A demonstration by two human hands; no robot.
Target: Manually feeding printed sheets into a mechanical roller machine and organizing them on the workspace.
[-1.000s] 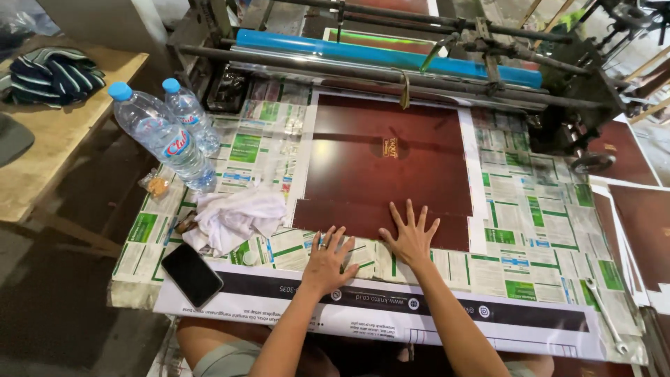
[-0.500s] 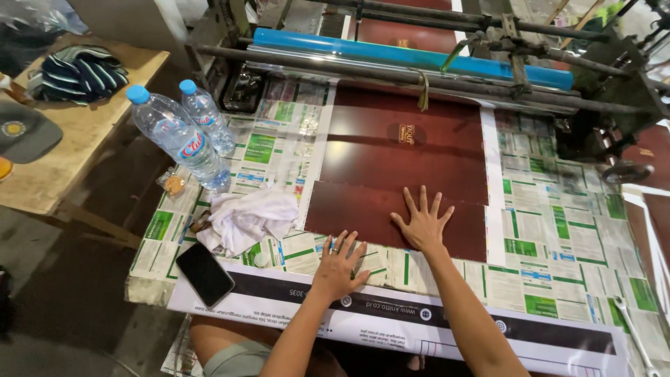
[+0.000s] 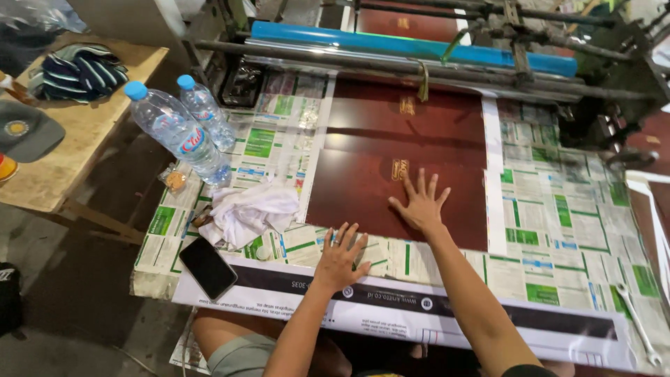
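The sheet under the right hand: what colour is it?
Dark maroon sheet, with small gold emblems; head view.

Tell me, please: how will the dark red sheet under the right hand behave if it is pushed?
The dark red sheet looks thin and flat, so it probably slides easily over the newspaper. Its surface seems glossy, perhaps slippery under the right hand. Lifted by one edge, it would likely bend.
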